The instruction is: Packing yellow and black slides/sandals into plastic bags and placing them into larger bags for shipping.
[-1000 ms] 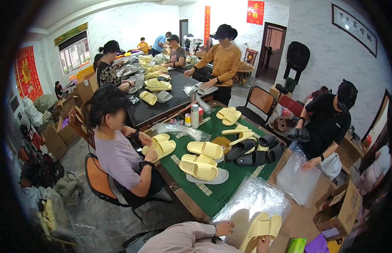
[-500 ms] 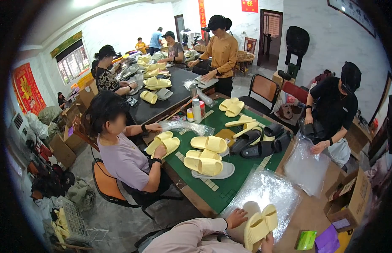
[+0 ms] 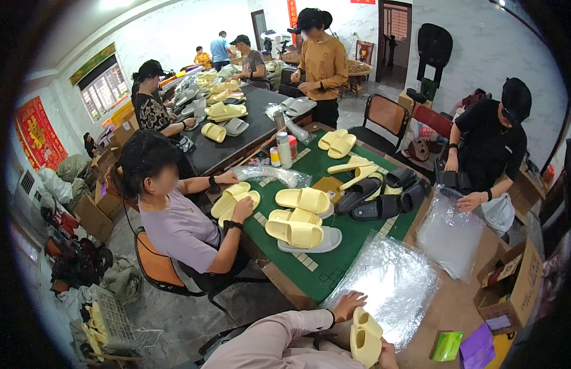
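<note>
A pair of pale yellow slippers (image 3: 366, 348) is held low at the near edge of the table. My right hand (image 3: 388, 357) grips the pair from its right side, with most of its fingers hidden. Just left of the slippers, my left hand (image 3: 348, 305) reaches onto a stack of clear plastic bags (image 3: 390, 289), its fingers stretched out at the stack's near-left edge. Whether it also touches the slippers I cannot tell. Beyond the bags, more yellow slippers (image 3: 294, 232) lie with a grey slipper (image 3: 311, 240) on a green mat (image 3: 301, 280).
Black slippers (image 3: 359, 195) lie farther back on the mat. A cardboard box (image 3: 510, 286) stands at right, near green (image 3: 447, 347) and purple packets (image 3: 477, 348). At left a co-worker handles yellow slippers (image 3: 235, 202); at right another holds a clear bag (image 3: 451, 230).
The yellow slippers in my right hand have tilted and come lower, closer to my left hand. My left hand has shifted slightly up along the bags. The view has shifted a little.
</note>
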Action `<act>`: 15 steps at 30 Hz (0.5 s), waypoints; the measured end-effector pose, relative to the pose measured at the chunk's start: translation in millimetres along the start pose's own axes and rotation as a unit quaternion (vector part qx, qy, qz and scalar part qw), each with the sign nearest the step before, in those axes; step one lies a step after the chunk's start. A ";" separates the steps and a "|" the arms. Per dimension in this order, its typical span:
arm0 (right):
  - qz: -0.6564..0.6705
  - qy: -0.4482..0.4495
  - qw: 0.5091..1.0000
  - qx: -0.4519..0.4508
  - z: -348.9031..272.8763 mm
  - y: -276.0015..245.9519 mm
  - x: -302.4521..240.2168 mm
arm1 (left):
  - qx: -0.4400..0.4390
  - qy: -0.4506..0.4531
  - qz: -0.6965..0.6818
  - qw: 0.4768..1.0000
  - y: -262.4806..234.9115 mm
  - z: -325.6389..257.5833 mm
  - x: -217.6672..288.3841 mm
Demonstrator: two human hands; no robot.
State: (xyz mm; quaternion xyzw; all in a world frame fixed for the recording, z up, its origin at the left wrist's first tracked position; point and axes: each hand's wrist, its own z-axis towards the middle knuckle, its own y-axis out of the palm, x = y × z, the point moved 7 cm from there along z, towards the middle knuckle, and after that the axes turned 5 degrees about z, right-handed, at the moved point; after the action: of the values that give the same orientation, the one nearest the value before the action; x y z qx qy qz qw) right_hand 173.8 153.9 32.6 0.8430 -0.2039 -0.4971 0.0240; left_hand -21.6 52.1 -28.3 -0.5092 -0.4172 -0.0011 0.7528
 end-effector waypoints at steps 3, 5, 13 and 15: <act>-0.015 -0.015 1.000 0.010 6.0 -6.3 10.0 | 0.002 -0.031 -0.011 0.999 -1.3 8.9 4.1; -0.136 -0.078 0.987 0.016 6.5 -11.7 -0.8 | -0.008 -0.082 -0.021 0.996 -2.8 14.3 3.0; -0.278 -0.159 0.940 0.117 36.5 -59.4 36.2 | -0.122 0.034 0.100 0.987 -4.1 7.9 46.4; -0.346 -0.294 0.881 0.130 29.2 -15.0 -13.0 | -0.122 0.026 0.095 0.988 5.4 3.7 47.3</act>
State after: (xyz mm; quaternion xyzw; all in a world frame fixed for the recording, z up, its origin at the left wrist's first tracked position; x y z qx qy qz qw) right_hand 148.3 177.2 25.1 0.6705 0.0408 -0.6680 -0.3203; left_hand 9.1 77.6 -2.1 -0.6340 -0.3442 0.0064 0.6924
